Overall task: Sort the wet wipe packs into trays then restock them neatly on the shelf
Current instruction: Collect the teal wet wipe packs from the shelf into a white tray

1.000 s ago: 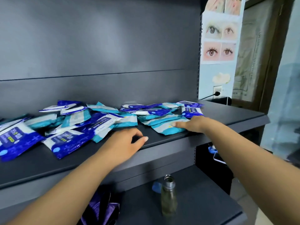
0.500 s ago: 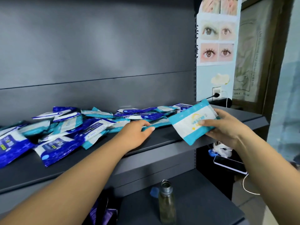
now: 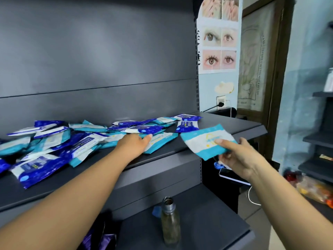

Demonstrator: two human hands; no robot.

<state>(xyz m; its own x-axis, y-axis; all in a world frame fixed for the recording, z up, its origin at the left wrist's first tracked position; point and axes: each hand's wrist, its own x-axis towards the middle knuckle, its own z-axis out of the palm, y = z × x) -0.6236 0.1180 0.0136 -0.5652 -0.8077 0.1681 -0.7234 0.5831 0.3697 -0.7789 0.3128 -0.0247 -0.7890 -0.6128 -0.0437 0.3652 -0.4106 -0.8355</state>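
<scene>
The right hand (image 3: 237,157) holds a teal-and-white wet wipe pack (image 3: 207,141) off the shelf, just in front of the shelf's right front edge; the thumb lies on top of the pack and the fingers curl under it, so the pack is pinched flat and tilted a little towards the camera. The left hand (image 3: 134,144) reaches onto the dark grey shelf (image 3: 234,127) with its fingers stretched nearly straight, the fingertips resting on another teal pack (image 3: 160,141) that lies near the front edge; it grips nothing. A loose pile of wipe packs (image 3: 72,139), some dark blue and some teal, spreads across the shelf from the far left to the right of the middle, many overlapping. On the lower shelf (image 3: 207,222), near the camera, a metal-necked bottle (image 3: 170,221) stands upright. A phone (image 3: 232,175) lies below the right hand, and a poster of eyes (image 3: 219,46) hangs on the far wall
</scene>
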